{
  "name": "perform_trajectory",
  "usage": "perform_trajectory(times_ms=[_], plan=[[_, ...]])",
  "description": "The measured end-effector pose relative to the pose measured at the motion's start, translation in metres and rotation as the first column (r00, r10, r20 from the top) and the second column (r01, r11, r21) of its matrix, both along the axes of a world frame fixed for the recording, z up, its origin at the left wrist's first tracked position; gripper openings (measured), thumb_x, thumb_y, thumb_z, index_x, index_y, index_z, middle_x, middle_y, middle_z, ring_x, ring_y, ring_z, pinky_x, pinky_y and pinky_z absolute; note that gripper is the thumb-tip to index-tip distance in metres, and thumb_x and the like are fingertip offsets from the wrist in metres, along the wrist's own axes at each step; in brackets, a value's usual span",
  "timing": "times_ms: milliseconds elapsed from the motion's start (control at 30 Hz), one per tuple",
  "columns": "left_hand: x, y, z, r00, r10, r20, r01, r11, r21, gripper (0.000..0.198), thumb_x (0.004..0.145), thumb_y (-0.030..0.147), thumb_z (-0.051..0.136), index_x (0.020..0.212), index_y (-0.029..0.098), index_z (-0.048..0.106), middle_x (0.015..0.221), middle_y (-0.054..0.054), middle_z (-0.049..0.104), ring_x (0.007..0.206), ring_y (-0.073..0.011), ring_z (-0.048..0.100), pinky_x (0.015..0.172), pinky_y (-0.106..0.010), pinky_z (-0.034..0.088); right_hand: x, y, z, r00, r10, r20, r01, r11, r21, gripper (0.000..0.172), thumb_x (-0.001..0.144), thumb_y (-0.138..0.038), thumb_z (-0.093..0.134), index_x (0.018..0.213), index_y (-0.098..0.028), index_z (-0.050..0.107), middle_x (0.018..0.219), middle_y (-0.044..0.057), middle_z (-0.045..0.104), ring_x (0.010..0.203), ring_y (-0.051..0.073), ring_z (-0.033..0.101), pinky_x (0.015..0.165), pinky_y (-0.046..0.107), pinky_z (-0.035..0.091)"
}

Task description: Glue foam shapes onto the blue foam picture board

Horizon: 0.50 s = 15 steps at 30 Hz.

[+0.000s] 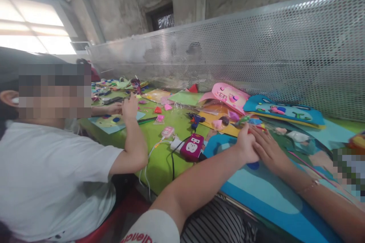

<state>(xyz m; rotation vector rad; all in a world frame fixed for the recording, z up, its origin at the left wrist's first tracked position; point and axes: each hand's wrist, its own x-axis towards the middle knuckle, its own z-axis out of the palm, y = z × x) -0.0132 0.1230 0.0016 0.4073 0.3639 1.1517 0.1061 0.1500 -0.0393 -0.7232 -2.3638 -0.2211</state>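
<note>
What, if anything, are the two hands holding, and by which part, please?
It cannot be told. The left hand and right hand meet over the blue felt sheet, fingertips at small colourful pieces; any grip is hidden.

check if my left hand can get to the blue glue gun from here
Probably yes. The left hand rests on the blue felt sheet, and the glue gun lies uncovered just to its left. Only small felt scraps lie between them; the other person's arm is farther left.
</note>
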Motion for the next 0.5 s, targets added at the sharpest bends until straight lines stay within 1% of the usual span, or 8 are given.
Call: perform_trajectory(times_ms=[67, 100, 200, 333, 433, 500], plan=[[0.000, 0.002, -0.001, 0.994, -0.108, 0.026, 0.107, 0.994, 0.024, 0.073, 0.081, 0.068, 0.017, 0.097, 0.013, 0.063, 0.095, -0.015, 0.062, 0.093, -0.0263, 0.060, 0.074, -0.038, 0.051, 0.000, 0.000, 0.000, 1.000, 0.012, 0.006, -0.012, 1.000, 0.005, 0.053, 0.095, -0.031, 0.025, 0.146, -0.022, 0.015, 0.145, 0.009, 0.035, 0.134, 0.023, 0.032, 0.110, 0.049, 0.024], [0.000, 0.002, -0.001, 0.991, -0.134, 0.031, 0.133, 0.991, 0.031, 0.076, 0.080, 0.070, 0.016, 0.097, 0.013, 0.063, 0.096, -0.016, 0.062, 0.094, -0.0269, 0.060, 0.074, -0.039, 0.051, 0.001, 0.001, 0.000, 1.000, 0.019, 0.012, -0.019, 1.000, 0.011, 0.053, 0.095, -0.031, 0.025, 0.146, -0.022, 0.016, 0.145, 0.009, 0.036, 0.133, 0.023, 0.033, 0.110, 0.049, 0.025], [0.000, 0.002, -0.001, 0.994, -0.110, 0.004, 0.110, 0.994, 0.023, 0.074, 0.080, 0.069, 0.018, 0.097, 0.013, 0.063, 0.097, -0.016, 0.062, 0.096, -0.0265, 0.060, 0.075, -0.038, 0.051, 0.003, 0.007, 0.000, 0.999, 0.025, 0.032, -0.027, 0.999, 0.044, 0.052, 0.095, -0.031, 0.024, 0.146, -0.021, 0.018, 0.143, 0.010, 0.038, 0.132, 0.024, 0.036, 0.109, 0.049, 0.024], [-0.002, -0.002, 0.001, 0.995, -0.085, -0.054, 0.087, 0.996, 0.035, 0.071, 0.084, 0.064, 0.015, 0.093, 0.013, 0.064, 0.097, -0.015, 0.063, 0.099, -0.0255, 0.060, 0.080, -0.037, 0.050, 0.004, 0.011, 0.001, 0.999, -0.018, 0.050, 0.014, 0.997, 0.072, 0.053, 0.094, -0.032, 0.024, 0.146, -0.021, 0.019, 0.142, 0.010, 0.040, 0.130, 0.026, 0.038, 0.109, 0.053, 0.023], [-0.003, -0.005, 0.002, 0.995, -0.061, -0.078, 0.067, 0.995, 0.074, 0.068, 0.084, 0.063, 0.019, 0.089, 0.013, 0.065, 0.098, -0.016, 0.063, 0.104, -0.0264, 0.058, 0.085, -0.038, 0.048, 0.002, 0.008, 0.002, 0.998, -0.034, 0.053, 0.032, 0.998, 0.054, 0.054, 0.095, -0.033, 0.024, 0.146, -0.021, 0.017, 0.143, 0.011, 0.039, 0.131, 0.026, 0.036, 0.109, 0.053, 0.022], [-0.003, -0.006, 0.003, 0.996, -0.055, -0.071, 0.060, 0.995, 0.079, 0.067, 0.083, 0.065, 0.023, 0.088, 0.014, 0.065, 0.099, -0.016, 0.064, 0.107, -0.0280, 0.057, 0.087, -0.040, 0.046, 0.000, 0.004, 0.002, 0.999, -0.024, 0.049, 0.023, 0.999, 0.026, 0.054, 0.095, -0.033, 0.024, 0.146, -0.021, 0.015, 0.144, 0.010, 0.037, 0.133, 0.025, 0.033, 0.109, 0.053, 0.022]])
